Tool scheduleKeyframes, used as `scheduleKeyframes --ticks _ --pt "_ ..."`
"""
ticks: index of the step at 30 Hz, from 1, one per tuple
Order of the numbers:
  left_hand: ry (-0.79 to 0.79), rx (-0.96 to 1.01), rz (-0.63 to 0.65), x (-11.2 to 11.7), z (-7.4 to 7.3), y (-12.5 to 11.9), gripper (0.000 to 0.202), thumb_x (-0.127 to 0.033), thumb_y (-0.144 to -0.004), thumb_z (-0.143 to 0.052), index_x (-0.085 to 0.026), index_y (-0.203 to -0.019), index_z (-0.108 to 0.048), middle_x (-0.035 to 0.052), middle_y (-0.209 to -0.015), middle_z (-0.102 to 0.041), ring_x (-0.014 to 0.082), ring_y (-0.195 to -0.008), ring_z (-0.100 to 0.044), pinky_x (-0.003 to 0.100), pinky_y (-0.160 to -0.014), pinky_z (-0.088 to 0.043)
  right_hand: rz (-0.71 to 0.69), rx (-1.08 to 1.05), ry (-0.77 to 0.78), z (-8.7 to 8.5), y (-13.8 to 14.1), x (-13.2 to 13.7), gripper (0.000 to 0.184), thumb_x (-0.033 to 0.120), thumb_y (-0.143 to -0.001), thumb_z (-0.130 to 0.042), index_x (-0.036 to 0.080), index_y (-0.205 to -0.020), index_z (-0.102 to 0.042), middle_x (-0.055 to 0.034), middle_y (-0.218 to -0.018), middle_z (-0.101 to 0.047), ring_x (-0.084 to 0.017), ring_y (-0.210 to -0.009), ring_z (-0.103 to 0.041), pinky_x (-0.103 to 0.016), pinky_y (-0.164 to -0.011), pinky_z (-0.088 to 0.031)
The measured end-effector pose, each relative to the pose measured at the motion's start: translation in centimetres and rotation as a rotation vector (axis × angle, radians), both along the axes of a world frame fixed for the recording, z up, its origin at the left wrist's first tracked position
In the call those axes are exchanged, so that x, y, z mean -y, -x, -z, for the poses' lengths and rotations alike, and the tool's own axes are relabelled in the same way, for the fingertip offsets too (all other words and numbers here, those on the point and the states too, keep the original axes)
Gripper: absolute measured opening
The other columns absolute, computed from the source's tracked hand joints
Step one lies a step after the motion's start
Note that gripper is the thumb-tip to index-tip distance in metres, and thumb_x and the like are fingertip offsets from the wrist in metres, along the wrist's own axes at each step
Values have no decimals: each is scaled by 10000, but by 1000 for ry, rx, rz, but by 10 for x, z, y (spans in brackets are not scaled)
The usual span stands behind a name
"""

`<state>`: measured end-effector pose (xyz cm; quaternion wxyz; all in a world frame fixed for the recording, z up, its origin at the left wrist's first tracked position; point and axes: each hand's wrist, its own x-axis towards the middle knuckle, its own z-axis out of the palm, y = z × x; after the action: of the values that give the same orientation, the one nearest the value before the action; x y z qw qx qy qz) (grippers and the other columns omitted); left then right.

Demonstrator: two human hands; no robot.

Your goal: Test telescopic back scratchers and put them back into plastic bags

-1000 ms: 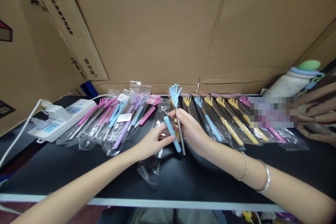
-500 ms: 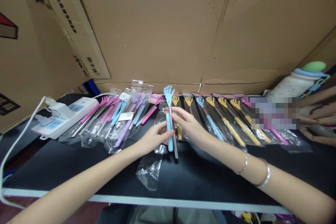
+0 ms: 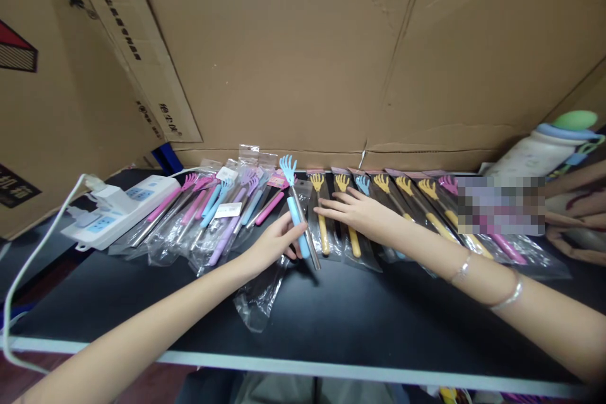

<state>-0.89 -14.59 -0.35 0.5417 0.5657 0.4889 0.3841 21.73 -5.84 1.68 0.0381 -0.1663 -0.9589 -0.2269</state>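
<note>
A: In the left hand (image 3: 277,243), held what exactly?

B: Gripped there, a light-blue handle (image 3: 293,209) and, side by side with it, a steel rod (image 3: 311,246) carrying a light-blue claw head (image 3: 288,169) at the far end. Both leaning a little toward the left, above the black table (image 3: 379,322).

A: And the fingers of this hand, how far closed?

B: Bent well inward around the two pieces, with the thumb laid across from the near side. Partly hidden behind the handle, the other fingertips.

A: What about the right hand (image 3: 355,211)?

B: Palm turned down, fingers stretched and spread over the yellow back scratchers (image 3: 324,233) in their transparent bags, with nothing gripped. Touching the bags, or only just above? Impossible to tell with certainty.

A: Near the left hand, also something?

B: Yes, a loose transparent bag (image 3: 258,300), lying on the table, just below. Farther to the left, a pile of bagged scratchers (image 3: 208,214) in pink, blue and purple, then a white power strip (image 3: 151,189).

A: And toward the right end?

B: Beyond the yellow ones, a pink back scratcher (image 3: 509,246), bagged, partly blurred. Near it, another person's hand (image 3: 580,222), also unclear. Behind, a white bottle (image 3: 530,154), tilted.
</note>
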Motion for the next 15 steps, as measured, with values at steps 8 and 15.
scheduleKeyframes --ticks 8,15 --pt "-41 -13 23 -2 2 0 478 -553 -777 -570 -159 -1040 -504 -35 -666 -555 86 -511 -565 177 -454 -471 -84 79 -45 -2 16 -3 239 110 -893 -460 189 -1087 -575 -73 -1112 -628 -185 -927 -554 -314 -749 -470" --pt "-67 -18 32 -4 5 4 429 -553 -789 -564 -163 -956 -499 -36 -689 -511 85 -554 -567 174 -470 -498 -181 110 -92 -4 12 -9 171 119 -908 -433 198 -911 -585 -49 -911 -608 -198 -954 -497 -257 -592 -418"
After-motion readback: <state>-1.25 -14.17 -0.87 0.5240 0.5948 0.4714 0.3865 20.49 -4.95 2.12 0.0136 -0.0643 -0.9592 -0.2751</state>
